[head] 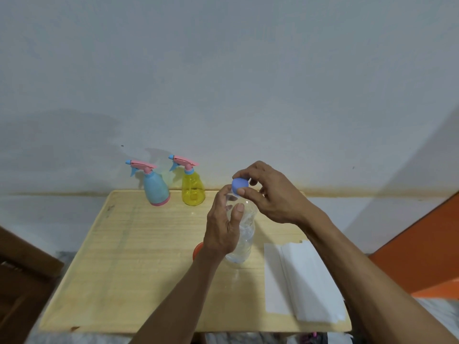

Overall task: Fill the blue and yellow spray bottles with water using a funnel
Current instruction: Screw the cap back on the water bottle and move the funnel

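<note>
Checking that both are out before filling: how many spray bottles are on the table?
2. The blue spray bottle stands at the table's far edge; the yellow spray bottle stands just right of it. None seem hidden.

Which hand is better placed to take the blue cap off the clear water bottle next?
Right. The right hand already pinches the round blue plastic cap from above, while the left hand wraps the clear plastic water bottle, steadying it.

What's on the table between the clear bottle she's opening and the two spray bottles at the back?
Nothing: the head view shows only bare table between the clear bottle and the spray bottles.
</note>
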